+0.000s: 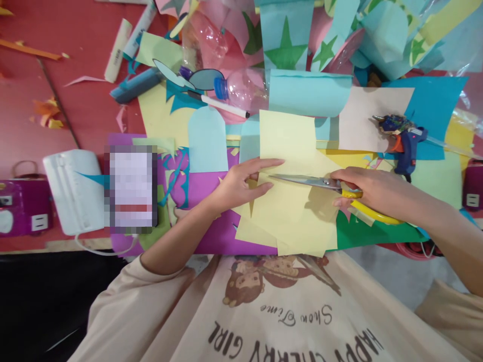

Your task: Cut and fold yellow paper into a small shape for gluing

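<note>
Your right hand (372, 190) is closed around the yellow handles of a pair of scissors (320, 184), whose slim steel blades point toward your left hand (241, 183) and lie across a pale yellow paper sheet (289, 206). That sheet is matte, flat and roughly rectangular, with a ragged lower edge (several yellow layers overlap beneath it). Your left hand grips the sheet's edge, fingers on top and the thumb tucked below. Under both hands lies purple and green card on the red worktop (68, 60). Just beyond your right hand rests one blue glue gun (403, 141); beyond your left hand lie two clear plastic bottles (234, 88).
</note>
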### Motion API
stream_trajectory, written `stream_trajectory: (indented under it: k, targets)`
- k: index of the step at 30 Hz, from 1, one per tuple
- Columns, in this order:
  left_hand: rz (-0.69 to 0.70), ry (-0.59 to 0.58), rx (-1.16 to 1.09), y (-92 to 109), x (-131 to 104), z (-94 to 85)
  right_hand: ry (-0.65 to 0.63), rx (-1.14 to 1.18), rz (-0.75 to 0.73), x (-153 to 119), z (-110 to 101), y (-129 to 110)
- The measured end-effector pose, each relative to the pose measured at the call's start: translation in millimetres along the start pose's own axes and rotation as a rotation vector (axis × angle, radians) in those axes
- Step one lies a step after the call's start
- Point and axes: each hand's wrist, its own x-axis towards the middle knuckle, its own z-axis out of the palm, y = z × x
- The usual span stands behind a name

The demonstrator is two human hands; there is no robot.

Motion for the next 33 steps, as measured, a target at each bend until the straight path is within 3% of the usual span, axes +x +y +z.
stream_trajectory:
  k: [20, 33]
  targets:
    - [0.006, -0.042, 0.05, 2, 0, 0.7, -0.027, 0.057, -0.054, 7, -3, -14]
    - [-0.011, -0.065, 0.062, 3, 0, 1.4, -0.038, 0.043, -0.072, 9, 0, -11]
